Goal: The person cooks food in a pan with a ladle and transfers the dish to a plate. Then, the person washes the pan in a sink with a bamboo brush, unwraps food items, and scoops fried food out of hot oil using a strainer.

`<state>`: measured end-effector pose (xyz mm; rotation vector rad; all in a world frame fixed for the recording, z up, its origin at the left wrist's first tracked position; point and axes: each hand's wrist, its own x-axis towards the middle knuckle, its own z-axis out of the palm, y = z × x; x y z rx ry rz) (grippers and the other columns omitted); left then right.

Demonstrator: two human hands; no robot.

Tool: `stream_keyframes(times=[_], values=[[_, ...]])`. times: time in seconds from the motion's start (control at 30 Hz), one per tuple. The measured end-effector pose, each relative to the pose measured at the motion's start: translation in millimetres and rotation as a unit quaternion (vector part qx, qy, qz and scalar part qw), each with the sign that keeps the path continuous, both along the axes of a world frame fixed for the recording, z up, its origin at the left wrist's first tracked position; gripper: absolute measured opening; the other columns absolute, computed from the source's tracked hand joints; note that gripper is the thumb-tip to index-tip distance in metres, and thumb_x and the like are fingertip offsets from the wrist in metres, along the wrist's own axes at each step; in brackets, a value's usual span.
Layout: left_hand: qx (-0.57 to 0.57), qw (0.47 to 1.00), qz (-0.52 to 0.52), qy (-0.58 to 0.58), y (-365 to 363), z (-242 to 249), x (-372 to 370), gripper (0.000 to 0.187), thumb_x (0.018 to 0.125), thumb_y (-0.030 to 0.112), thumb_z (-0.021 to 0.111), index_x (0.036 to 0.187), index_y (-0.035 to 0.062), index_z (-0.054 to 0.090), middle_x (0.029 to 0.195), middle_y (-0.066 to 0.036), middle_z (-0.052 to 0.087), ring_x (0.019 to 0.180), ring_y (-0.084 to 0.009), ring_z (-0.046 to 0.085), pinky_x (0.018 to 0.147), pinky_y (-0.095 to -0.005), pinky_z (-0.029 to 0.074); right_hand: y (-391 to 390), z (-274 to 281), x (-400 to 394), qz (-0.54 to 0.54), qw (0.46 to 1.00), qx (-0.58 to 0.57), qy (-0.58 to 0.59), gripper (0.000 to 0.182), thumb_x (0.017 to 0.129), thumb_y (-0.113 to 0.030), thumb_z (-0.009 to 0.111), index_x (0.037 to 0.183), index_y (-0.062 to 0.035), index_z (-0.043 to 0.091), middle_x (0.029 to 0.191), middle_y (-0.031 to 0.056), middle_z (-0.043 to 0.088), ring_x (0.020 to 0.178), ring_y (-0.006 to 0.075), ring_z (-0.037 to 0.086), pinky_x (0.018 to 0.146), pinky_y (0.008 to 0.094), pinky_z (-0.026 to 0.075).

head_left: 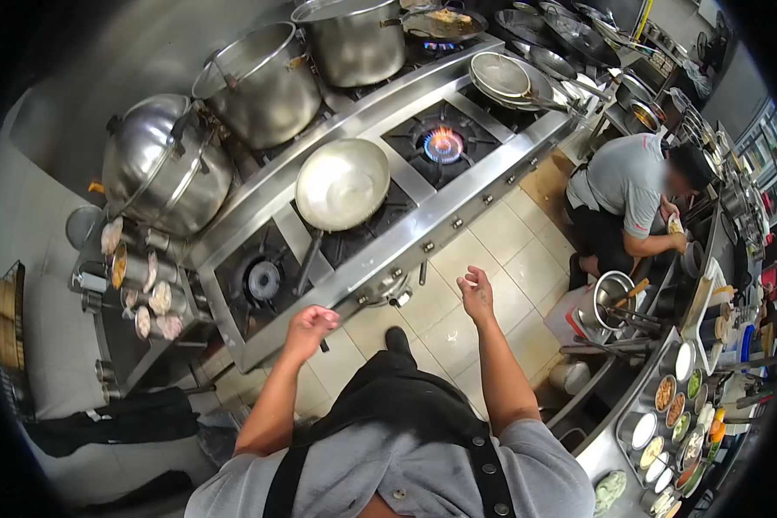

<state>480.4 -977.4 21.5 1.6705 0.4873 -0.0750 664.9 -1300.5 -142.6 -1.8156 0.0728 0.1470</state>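
Note:
My left hand hangs in the air before the front edge of the steel stove, its fingers loosely curled, and I cannot make out whether anything is in them. Over the tiled floor, my right hand is raised with its fingers partly spread and nothing in it. Between and beyond my hands, an empty wide pan rests on a burner, its dark handle pointing toward my left hand. To the right of the pan, a lit burner shows an orange and blue flame.
Large steel pots line the back. A co-worker crouches at the right counter, holding food. Near them is a steel pot with utensils. Ingredient containers fill the right counter. Skewered or hanging pale pieces are at left.

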Motion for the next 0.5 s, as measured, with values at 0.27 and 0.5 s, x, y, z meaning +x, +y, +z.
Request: stream_keyframes(times=[0.27,0.5], values=[[0.023,0.989,-0.145,-0.009,3,62,106,0.019,0.092,0.016,0.057,0.1,-0.0005,0.06,0.099,-0.007,0.065,0.09,-0.0123,0.061,0.082,-0.0271,0.048,46,-145,129,-0.096,0.98,0.052,0.165,0.064,0.082,-0.014,0.065,0.135,-0.0148,0.03,0.111,0.0108,0.046,0.077,0.0181,0.053,0.058,0.0352,0.05],[0.067,0.992,-0.078,0.079,-1,74,144,0.019,0.091,0.017,0.059,0.099,0.0006,0.062,0.094,-0.005,0.065,0.087,-0.0108,0.059,0.081,-0.0254,0.047,63,-173,220,-0.137,0.918,0.205,0.312,0.059,0.087,-0.009,0.056,0.137,-0.0176,0.026,0.103,0.0104,0.051,0.076,0.0188,0.053,0.059,0.0368,0.051]])
